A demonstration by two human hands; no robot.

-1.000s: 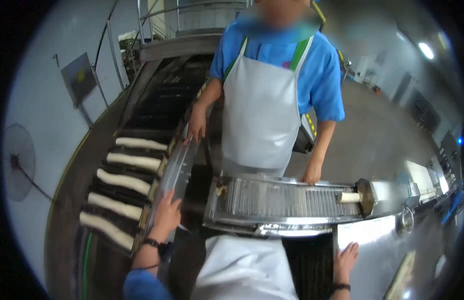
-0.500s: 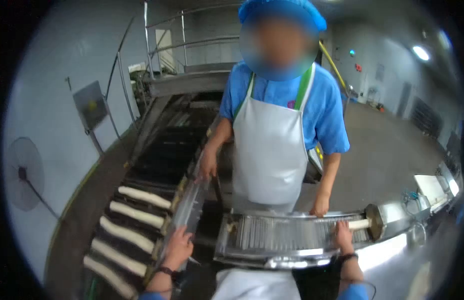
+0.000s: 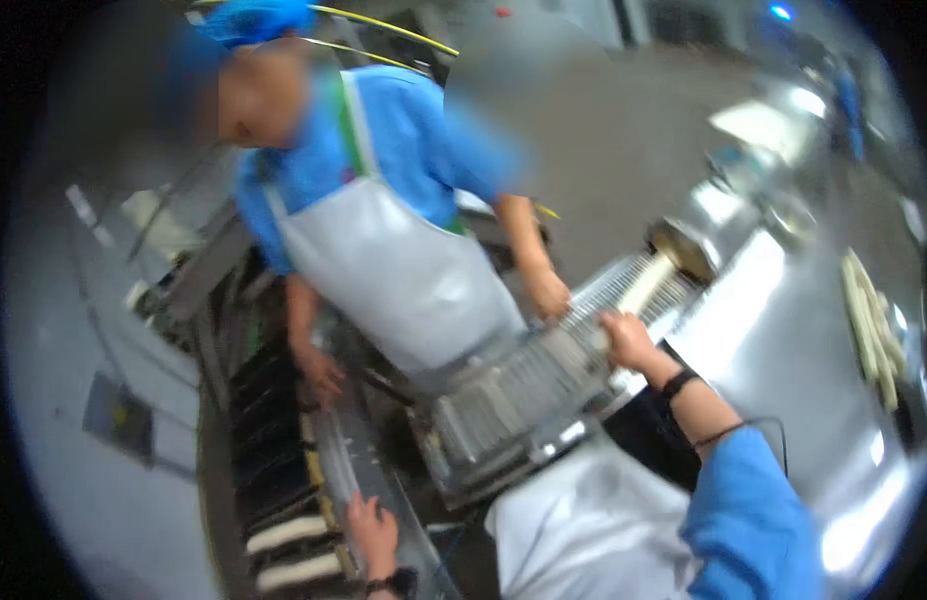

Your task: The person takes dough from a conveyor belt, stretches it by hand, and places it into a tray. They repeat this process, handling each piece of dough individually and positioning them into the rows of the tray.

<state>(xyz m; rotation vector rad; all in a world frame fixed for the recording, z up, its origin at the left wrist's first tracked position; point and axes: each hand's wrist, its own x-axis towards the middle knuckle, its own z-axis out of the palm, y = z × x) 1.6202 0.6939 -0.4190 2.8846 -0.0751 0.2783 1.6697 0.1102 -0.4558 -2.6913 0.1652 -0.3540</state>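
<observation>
A pale dough strip comes out of the metal outlet onto a short conveyor with closely spaced bars. My right hand is curled around the strip's near end, over the conveyor's front side. My left hand is at a long metal rail, fingers apart and holding nothing. Just left of that hand, two dough strips lie in dark slots of a tray line. Motion blur softens the details.
A co-worker in a white apron stands across the conveyor. One co-worker's hand is at the rail, the other hand at the conveyor's far edge. More dough strips lie on the steel table at right.
My view has swung right and tilted. My right hand, earlier flat beside the dough strip's end, now closes around it; more of the strip shows. My left hand stays by the rail.
</observation>
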